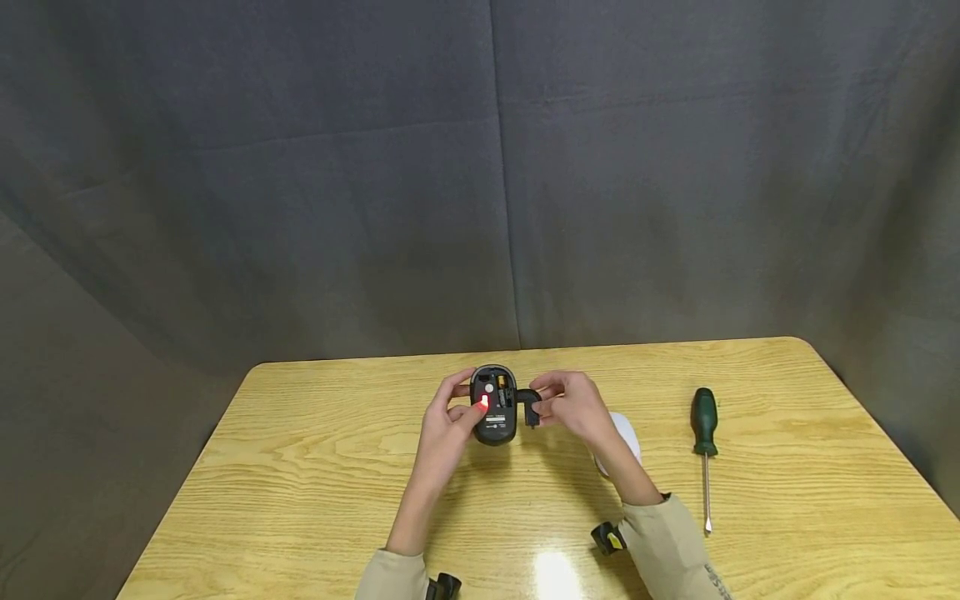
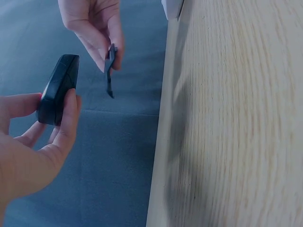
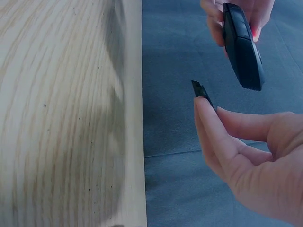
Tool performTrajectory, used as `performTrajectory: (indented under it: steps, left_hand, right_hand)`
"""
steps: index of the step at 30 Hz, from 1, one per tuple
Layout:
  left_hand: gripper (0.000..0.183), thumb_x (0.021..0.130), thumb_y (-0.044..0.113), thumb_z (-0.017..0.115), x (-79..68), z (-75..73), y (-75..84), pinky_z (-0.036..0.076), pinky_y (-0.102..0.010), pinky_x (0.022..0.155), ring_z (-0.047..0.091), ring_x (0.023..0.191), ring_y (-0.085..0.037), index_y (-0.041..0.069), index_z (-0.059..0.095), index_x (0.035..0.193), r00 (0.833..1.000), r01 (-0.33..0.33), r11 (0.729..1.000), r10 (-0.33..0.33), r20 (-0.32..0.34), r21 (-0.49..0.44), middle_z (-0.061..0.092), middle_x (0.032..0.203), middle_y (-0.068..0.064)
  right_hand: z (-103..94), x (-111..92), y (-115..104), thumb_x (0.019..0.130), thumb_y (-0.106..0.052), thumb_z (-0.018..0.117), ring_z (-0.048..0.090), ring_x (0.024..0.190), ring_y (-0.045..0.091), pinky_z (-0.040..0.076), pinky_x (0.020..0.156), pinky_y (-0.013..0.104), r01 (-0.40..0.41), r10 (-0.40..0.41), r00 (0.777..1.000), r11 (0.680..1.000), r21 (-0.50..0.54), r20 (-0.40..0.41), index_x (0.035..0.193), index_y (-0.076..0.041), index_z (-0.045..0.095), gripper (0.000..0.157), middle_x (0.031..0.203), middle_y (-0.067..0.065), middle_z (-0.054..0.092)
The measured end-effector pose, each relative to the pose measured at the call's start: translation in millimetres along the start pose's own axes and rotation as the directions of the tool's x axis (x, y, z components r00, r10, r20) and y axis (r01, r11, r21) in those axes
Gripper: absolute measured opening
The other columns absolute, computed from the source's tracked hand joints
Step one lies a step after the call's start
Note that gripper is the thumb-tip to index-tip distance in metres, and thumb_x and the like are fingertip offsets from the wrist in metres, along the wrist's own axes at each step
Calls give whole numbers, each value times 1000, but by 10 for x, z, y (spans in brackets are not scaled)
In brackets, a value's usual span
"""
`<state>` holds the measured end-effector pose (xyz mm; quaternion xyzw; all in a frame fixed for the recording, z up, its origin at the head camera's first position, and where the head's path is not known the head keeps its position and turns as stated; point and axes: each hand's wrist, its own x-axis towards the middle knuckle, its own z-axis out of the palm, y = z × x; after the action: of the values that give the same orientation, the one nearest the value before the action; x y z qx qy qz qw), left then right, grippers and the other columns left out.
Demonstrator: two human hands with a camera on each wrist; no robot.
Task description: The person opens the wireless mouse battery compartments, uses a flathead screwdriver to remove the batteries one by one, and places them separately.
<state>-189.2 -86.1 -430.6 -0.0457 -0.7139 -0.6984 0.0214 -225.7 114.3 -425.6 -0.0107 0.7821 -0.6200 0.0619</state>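
Note:
A black computer mouse [image 1: 494, 427] is held above the table, its underside facing the head camera. Its battery compartment stands uncovered, with a battery [image 1: 502, 382] visible inside, and red light glows by the thumb. The left hand [image 1: 448, 417] grips the mouse by its sides; the left wrist view shows fingers and thumb around its edges [image 2: 59, 90]. Just to the right, the right hand [image 1: 566, 404] pinches a thin black battery cover [image 1: 531, 408] between thumb and fingers. In the right wrist view, the cover [image 3: 200, 90] appears apart from the mouse [image 3: 242, 47].
A white rounded object [image 1: 626, 435] lies on the wooden table [image 1: 315, 467], partly hidden under the right forearm. Farther right lies a screwdriver [image 1: 704, 425] with a dark green handle, its tip toward the near edge. A dark grey curtain [image 1: 375, 208] hangs behind the table.

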Motion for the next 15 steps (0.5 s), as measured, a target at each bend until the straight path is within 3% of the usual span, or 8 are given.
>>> performTrajectory:
  steps: [6, 11, 15]
  left_hand:
    - [51, 96, 1, 62, -4, -4, 2, 54, -24, 73, 68, 92, -19, 5, 53, 146, 1000, 2, 1000, -2, -1, -8, 51, 126, -18]
    - [51, 96, 0, 61, 3, -6, -3, 54, -24, 73, 68, 92, -19, 4, 53, 146, 1000, 2, 1000, -2, -1, -12, 51, 125, -18]
    - [51, 95, 0, 61, 4, -5, -2, 54, -23, 73, 69, 91, -19, 4, 54, 146, 1000, -6, 1000, 6, -3, -7, 52, 124, -18]
  right_hand:
    - [22, 4, 43, 85, 21, 66, 69, 66, 19, 62, 66, 35, 1, 1, 999, 999, -43, 46, 117, 18, 65, 32, 88, 18, 64]
    - [56, -25, 67, 83, 23, 64, 67, 64, 20, 63, 66, 38, -6, 23, 994, 987, -159, 105, 123, 18, 61, 41, 83, 13, 57]
    - [80, -27, 96, 80, 24, 65, 69, 65, 23, 63, 64, 37, -16, 48, 990, 971, -240, 129, 119, 17, 63, 40, 87, 17, 59]
